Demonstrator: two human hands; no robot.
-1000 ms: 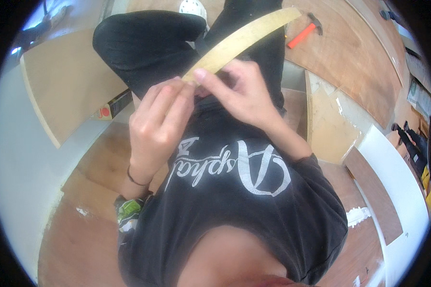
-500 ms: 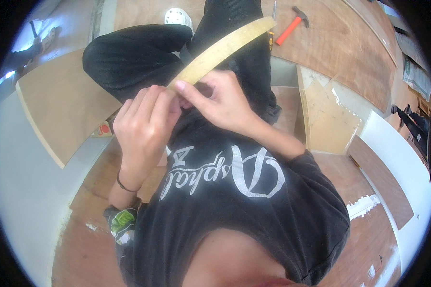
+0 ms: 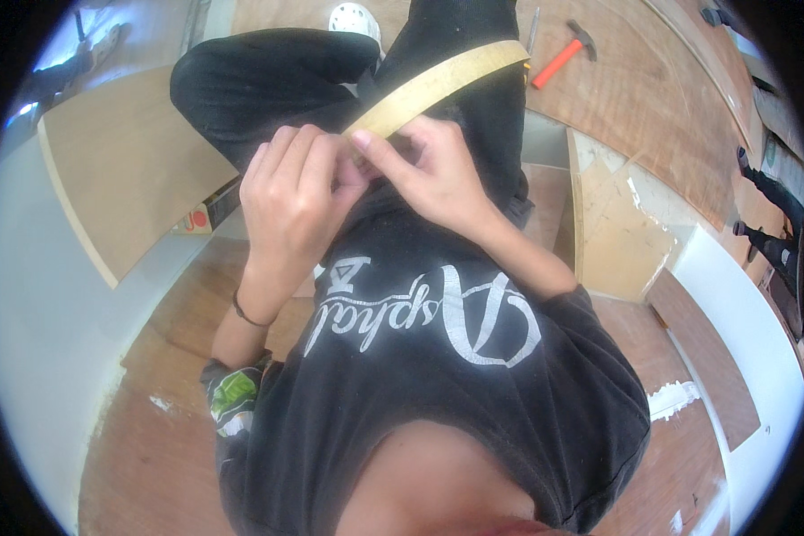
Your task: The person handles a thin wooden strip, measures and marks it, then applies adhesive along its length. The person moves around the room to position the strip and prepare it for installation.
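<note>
A long, flat, pale yellow strip [image 3: 451, 79] curves away from my hands and over my right thigh. My left hand [image 3: 297, 192] is closed at its near end, fingers bent over, hiding that end. My right hand [image 3: 433, 174] pinches the strip close beside it, the thumb lying on top and the other fingers curled beneath. The two hands almost touch in front of my waist. What the left fingertips do is hidden.
A hammer [image 3: 566, 55] with an orange handle lies beyond the strip on a wooden panel [image 3: 639, 98], near a thin pointed tool [image 3: 533, 31]. A tan board [image 3: 129, 161] stands at left. A brown plank [image 3: 706, 357] is at right. Another person's legs [image 3: 771, 196] show at far right.
In the picture, the hands, strip and surroundings have all shifted slightly right. The strip's near end sits a little higher, and both hands still grip it.
</note>
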